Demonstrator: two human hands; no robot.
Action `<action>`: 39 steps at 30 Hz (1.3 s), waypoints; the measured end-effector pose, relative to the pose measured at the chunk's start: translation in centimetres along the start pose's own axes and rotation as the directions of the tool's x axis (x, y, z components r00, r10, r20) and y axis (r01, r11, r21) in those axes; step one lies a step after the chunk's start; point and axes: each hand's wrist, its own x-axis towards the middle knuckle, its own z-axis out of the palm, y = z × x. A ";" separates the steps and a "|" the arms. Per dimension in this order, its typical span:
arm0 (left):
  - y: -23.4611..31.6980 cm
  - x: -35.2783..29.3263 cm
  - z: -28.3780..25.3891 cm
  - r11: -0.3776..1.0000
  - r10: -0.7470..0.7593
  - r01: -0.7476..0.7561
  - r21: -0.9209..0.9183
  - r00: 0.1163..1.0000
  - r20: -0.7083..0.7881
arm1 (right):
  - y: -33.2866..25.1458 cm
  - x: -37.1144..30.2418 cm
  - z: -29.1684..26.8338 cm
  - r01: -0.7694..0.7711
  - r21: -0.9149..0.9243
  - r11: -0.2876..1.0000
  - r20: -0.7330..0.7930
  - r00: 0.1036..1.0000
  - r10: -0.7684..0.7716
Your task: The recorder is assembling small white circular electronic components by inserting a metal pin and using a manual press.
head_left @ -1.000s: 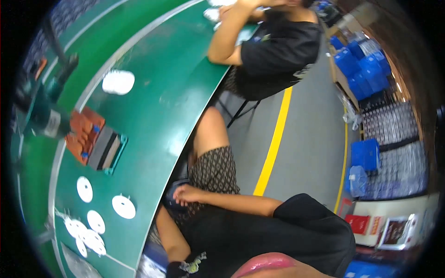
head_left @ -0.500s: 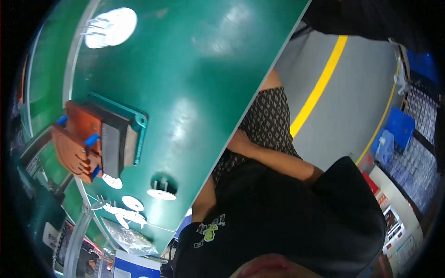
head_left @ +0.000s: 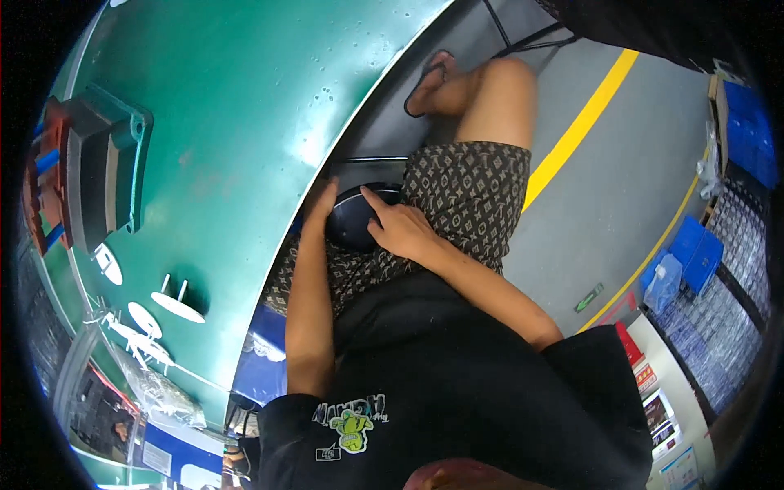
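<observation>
Dark, smooth and rounded, the dome-shaped object point(head_left: 357, 219) sits in the person's lap, right at the edge of the green table, and it looks like glossy plastic or coated metal with a soft sheen on top. Can't tell exactly what it is from this angle. The right hand point(head_left: 402, 229) lies over its near side with fingers spread and curved down onto the surface, thumb reaching along the rim, so it's cupping the dome rather than pinching it. The left hand point(head_left: 320, 206) comes in on the other side, fingers straight and close together, pressed flat against the object's edge, tucked just under the table lip.

Under all that are patterned shorts point(head_left: 457, 196), brown woven fabric with a small repeating pale motif. The black T-shirt point(head_left: 441, 400) below has a little green cartoon print.

The green table point(head_left: 245, 106) is a slick painted surface, slightly scuffed, with a curved pale edge. On it, off to the left, sits a blocky teal fixture point(head_left: 114, 163) with a dark ribbed slab in it and orange-red parts beside it. Lower down there are flat white discs point(head_left: 175, 305), one with two short pins sticking up.

Out to the right, grey smooth floor with a yellow painted line point(head_left: 581, 122), and blue plastic crates point(head_left: 698, 253) stacked near the wall.
</observation>
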 end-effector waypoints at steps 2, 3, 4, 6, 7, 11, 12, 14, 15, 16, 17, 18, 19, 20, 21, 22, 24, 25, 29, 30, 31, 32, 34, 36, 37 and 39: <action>0.0 -0.7 -0.6 1.000 -0.027 0.027 0.014 1.000 -0.011 | -0.2 0.1 -0.2 -0.005 0.000 1.000 0.044 0.999 0.005; 0.2 -0.9 -0.9 0.999 -0.041 0.042 0.031 0.999 -0.010 | 0.3 0.4 0.6 0.029 -0.009 1.000 0.017 0.999 -0.029; 0.4 -1.6 -1.6 0.998 -0.056 0.056 0.030 0.998 -0.015 | -0.1 0.5 0.5 0.037 -0.005 0.999 0.030 0.999 -0.037; 1.2 -2.8 -2.4 0.995 -0.095 0.095 -0.016 0.995 0.035 | -0.6 0.5 -0.4 0.038 -0.028 0.999 0.112 0.993 -0.035; 0.8 -2.8 -2.1 0.995 -0.078 0.075 -0.063 0.996 -0.035 | -0.6 0.6 -0.4 0.040 -0.022 0.999 0.121 0.992 -0.037; 0.8 -2.0 -2.4 0.984 -0.167 0.171 -0.052 0.983 0.070 | -0.4 0.7 -0.3 0.061 -0.023 0.998 0.113 0.992 -0.058; 1.1 -2.2 -2.3 0.989 -0.136 0.140 -0.053 0.988 0.071 | -0.2 0.6 -0.3 0.063 -0.045 0.997 0.102 0.993 -0.058; -1.7 -1.2 -1.6 0.997 0.074 -0.075 -0.011 0.993 -0.097 | -0.8 0.3 0.1 0.086 -0.050 0.995 0.092 0.992 -0.081; -2.9 -0.3 -0.9 0.996 0.086 -0.083 0.032 0.987 -0.135 | -1.0 0.4 0.2 0.093 -0.054 0.994 0.084 0.992 -0.088; -3.2 0.1 -0.6 0.993 0.105 -0.094 0.073 0.980 -0.166 | -1.1 0.4 0.2 0.085 -0.091 0.992 0.140 0.988 -0.071; -3.0 -0.4 -0.1 0.985 0.139 -0.113 0.130 0.966 -0.217 | -0.8 -0.1 1.1 0.126 -0.177 0.976 0.081 0.990 -0.113; -2.7 -0.3 -0.2 0.984 0.148 -0.121 0.134 0.966 -0.213 | -0.4 -0.2 2.3 0.160 -0.265 0.951 0.028 0.987 -0.158; -2.4 -0.5 -0.2 0.993 0.108 -0.099 0.066 0.983 -0.148 | -0.3 -0.6 3.0 0.153 -0.267 0.951 0.021 0.988 -0.153; -2.1 -0.6 -0.4 0.998 0.069 -0.070 0.001 0.995 -0.078 | -0.1 -0.9 3.8 0.227 -0.331 0.916 0.000 0.971 -0.241; -1.9 -0.3 -0.8 0.999 -0.002 0.003 -0.039 1.000 0.021 | 0.3 -1.1 4.5 0.295 -0.394 0.870 -0.013 0.945 -0.326; -2.2 -0.3 -0.8 0.999 -0.007 0.007 -0.042 1.000 0.019 | 0.0 -1.1 4.3 0.300 -0.395 0.869 -0.008 0.944 -0.329; -3.1 -0.4 -0.4 1.000 0.030 -0.030 -0.005 0.997 -0.071 | -0.5 -1.1 4.2 0.326 -0.415 0.849 0.043 0.940 -0.339; -2.8 -0.4 -0.4 1.000 0.028 -0.029 -0.010 0.997 -0.070 | -0.6 -1.0 4.0 0.326 -0.417 0.848 0.047 0.940 -0.338; -2.3 -0.4 -0.4 0.988 0.147 -0.140 0.060 0.980 -0.138 | -0.6 -1.0 3.8 0.317 -0.459 0.830 0.086 0.945 -0.314; -2.4 -0.3 -0.4 0.987 0.162 -0.160 0.027 0.975 -0.151 | -0.5 -0.9 3.9 0.322 -0.473 0.820 0.071 0.942 -0.329; -2.3 -0.5 -0.4 0.988 0.157 -0.155 0.025 0.977 -0.141 | -0.6 -1.0 3.8 0.318 -0.469 0.824 0.077 0.944 -0.321; -2.2 -0.6 -0.5 0.984 0.178 -0.179 0.011 0.968 -0.177 | -0.7 -1.1 3.8 0.318 -0.475 0.821 0.060 0.942 -0.330; -2.5 0.2 -1.0 0.981 0.188 -0.193 -0.005 0.961 -0.205 | -0.5 -1.0 4.0 0.319 -0.475 0.820 0.054 0.941 -0.334; -4.4 1.4 -0.3 0.998 -0.024 0.026 -0.065 0.999 0.028 | 0.8 -2.0 5.2 0.438 -0.591 0.678 -0.137 0.773 -0.619; -2.2 -0.3 0.3 0.989 -0.018 0.012 -0.146 0.999 -0.036 | -1.5 -2.6 2.5 0.371 -0.479 0.795 -0.058 0.891 -0.451; -3.9 1.2 0.3 0.998 0.061 -0.061 0.006 0.993 -0.105 | -2.7 -3.6 1.4 0.387 -0.448 0.806 -0.039 0.892 -0.449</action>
